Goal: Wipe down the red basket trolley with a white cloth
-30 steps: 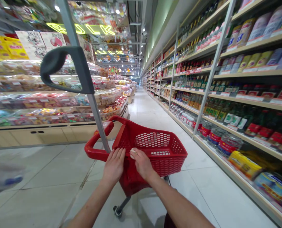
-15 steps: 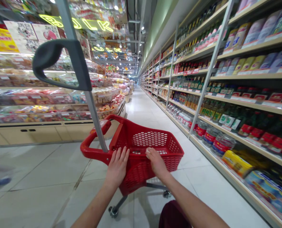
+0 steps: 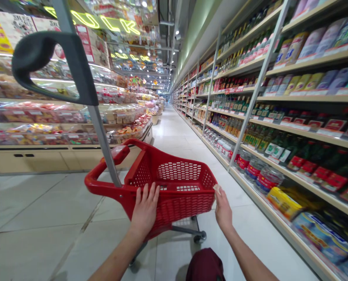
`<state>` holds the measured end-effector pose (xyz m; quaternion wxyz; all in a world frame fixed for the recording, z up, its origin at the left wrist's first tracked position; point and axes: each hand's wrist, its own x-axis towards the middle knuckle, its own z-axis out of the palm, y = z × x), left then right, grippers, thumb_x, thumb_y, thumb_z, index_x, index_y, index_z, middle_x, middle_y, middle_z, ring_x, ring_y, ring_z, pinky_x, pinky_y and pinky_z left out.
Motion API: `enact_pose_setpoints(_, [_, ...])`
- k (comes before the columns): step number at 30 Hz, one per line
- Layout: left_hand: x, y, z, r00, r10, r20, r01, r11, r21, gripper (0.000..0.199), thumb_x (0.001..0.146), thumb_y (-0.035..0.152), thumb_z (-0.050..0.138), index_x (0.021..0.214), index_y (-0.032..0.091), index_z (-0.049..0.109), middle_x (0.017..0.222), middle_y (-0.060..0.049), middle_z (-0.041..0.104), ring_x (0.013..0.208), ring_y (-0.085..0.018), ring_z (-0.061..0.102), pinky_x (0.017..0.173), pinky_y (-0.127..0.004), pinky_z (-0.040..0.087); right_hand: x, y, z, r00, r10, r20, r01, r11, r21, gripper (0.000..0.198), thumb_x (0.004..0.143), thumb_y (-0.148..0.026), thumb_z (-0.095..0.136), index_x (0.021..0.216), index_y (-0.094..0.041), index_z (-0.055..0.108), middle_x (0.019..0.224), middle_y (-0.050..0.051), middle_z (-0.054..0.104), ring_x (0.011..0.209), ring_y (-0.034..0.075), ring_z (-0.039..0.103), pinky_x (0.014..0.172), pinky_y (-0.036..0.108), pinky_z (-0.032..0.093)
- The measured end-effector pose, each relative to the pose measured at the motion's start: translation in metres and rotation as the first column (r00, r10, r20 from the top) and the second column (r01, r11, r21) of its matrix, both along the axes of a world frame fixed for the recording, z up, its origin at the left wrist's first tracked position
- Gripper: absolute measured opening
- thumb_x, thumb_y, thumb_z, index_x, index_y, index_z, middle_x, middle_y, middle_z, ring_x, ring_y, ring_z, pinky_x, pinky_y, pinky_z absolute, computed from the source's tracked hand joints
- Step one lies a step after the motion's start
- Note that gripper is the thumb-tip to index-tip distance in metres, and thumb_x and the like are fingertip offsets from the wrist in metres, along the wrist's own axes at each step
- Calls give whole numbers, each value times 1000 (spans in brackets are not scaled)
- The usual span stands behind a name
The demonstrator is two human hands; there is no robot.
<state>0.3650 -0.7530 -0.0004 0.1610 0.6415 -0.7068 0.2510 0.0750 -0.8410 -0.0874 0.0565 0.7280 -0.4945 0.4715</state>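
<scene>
A red plastic shopping cart [image 3: 180, 207] stands side-on in front of me. My left hand [image 3: 145, 205] lies on its near side by the rim, fingers stretched out and slightly apart. At the front corner of the rim my right hand [image 3: 223, 206] is closed on a small crumpled white tissue [image 3: 217, 189], pressed against the edge. Part of the tissue is hidden by the fingers. A grey pole [image 3: 99, 136] with a dark grey looped handle [image 3: 87, 80] rises from the cart's handle end. Inside, the visible basket floor holds no goods.
Shelves [image 3: 279, 121] of bottles, jars and cans run along the right. On the left are tiered bulk-food displays [image 3: 39, 113] above beige cabinets [image 3: 45, 160]. Tiled floor [image 3: 39, 210] lies around the cart. My knee [image 3: 206, 265] in dark red cloth shows at the bottom.
My right hand has slid along the near rim to the right, from mid-rim to the front corner, with the tissue. The left hand stays on the side. The cart appears slightly further left in view.
</scene>
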Motion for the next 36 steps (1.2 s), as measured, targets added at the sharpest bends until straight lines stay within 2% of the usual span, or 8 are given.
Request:
enact_pose_setpoints(4, [-2,-1,1,998,28,55,-28,1000,10,59,70,5,32,128,12,37,135,-12,35,125,-31,28,103,-53,16,-4,22,-53,1000,-27,16,25,994,108,67,69,4,26,130,-23,36,136,5,35,126,18,28,99,41,36])
enact_pose_setpoints(6, [-3,-1,2,996,31,79,-33,999,19,59,69,5,33,128,12,36,135,-11,35,125,-31,28,103,-53,16,0,32,-59,1000,29,-6,-28,992,119,68,68,4,25,129,-23,37,135,5,37,125,17,30,98,41,37])
enact_pose_setpoints(11, [-4,0,3,994,55,98,-58,998,23,58,71,8,33,129,13,36,136,-11,35,125,-32,28,103,-53,16,-9,24,-23,998,38,49,-41,997,69,58,74,-1,26,129,-19,39,139,6,29,129,18,21,105,44,25])
enact_pose_setpoints(17, [-5,2,9,994,84,70,-89,994,70,55,73,13,37,128,17,37,136,-7,35,125,-28,28,105,-48,15,-7,32,-34,959,261,107,-281,918,279,48,76,-10,34,119,-23,51,126,4,49,118,16,42,97,37,37])
enact_pose_setpoints(20, [-7,3,11,992,98,76,-104,992,70,55,73,13,38,128,16,36,136,-6,34,126,-29,28,105,-48,14,-15,22,1,938,294,185,-328,925,193,45,72,-13,39,111,-21,58,127,4,48,118,19,42,99,38,34])
enact_pose_setpoints(25, [-8,4,10,994,86,72,-90,995,53,55,73,11,36,127,15,38,135,-7,36,125,-29,29,105,-48,14,-35,-22,67,980,101,169,-152,936,318,43,64,-11,36,95,-17,65,102,5,63,97,19,57,88,36,44])
enact_pose_setpoints(32, [-3,4,6,996,68,59,-70,997,41,56,71,13,38,127,17,38,136,-5,36,125,-27,29,105,-47,15,-22,-37,40,994,68,-83,-43,960,276,51,60,-13,51,111,-17,54,122,12,48,115,27,41,95,49,31])
enact_pose_setpoints(36, [-5,5,7,995,80,65,-83,996,43,55,72,14,39,127,16,38,136,-7,36,125,-28,28,105,-47,14,-39,-48,47,969,148,-197,-81,947,312,42,63,-7,49,101,-23,59,109,6,58,103,20,52,90,39,39])
